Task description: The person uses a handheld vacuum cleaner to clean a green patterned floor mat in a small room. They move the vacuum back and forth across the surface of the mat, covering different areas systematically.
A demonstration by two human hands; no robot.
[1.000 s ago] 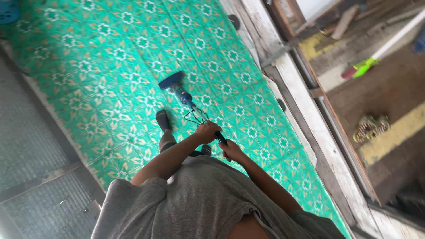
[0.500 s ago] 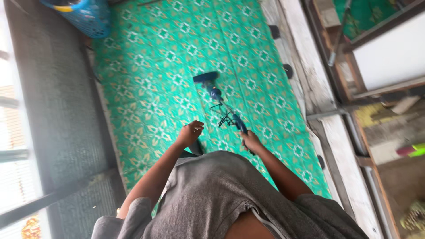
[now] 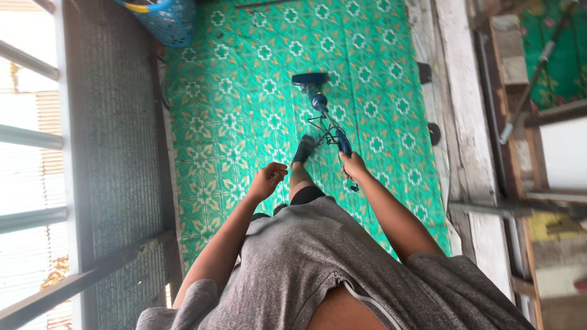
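We hold 1 blue stick vacuum (image 3: 323, 113) in our right hand (image 3: 353, 165). The fingers of that hand are wrapped tight around its dark handle. The vacuum's flat head sits on the green floor mat (image 3: 244, 104), out in the middle and closer to the mat's far edge. A thin black cord (image 3: 319, 129) loops beside the stick, just above our hand.

Our left hand (image 3: 267, 181) holds nothing. Its fingers are curled loosely in the air, apart from the vacuum.

We see 1 foot in a dark sock (image 3: 303, 149) on the mat, between our 2 hands and just beside the stick.

Near the far left corner of the mat stands 1 blue basket (image 3: 164, 21). A grey mesh wall (image 3: 116, 134) runs along the left edge. Along the right edge lie pale wooden boards (image 3: 455, 91), and 2 small dark things (image 3: 430, 101) rest there. Nothing sits on the mat in front of the vacuum head.
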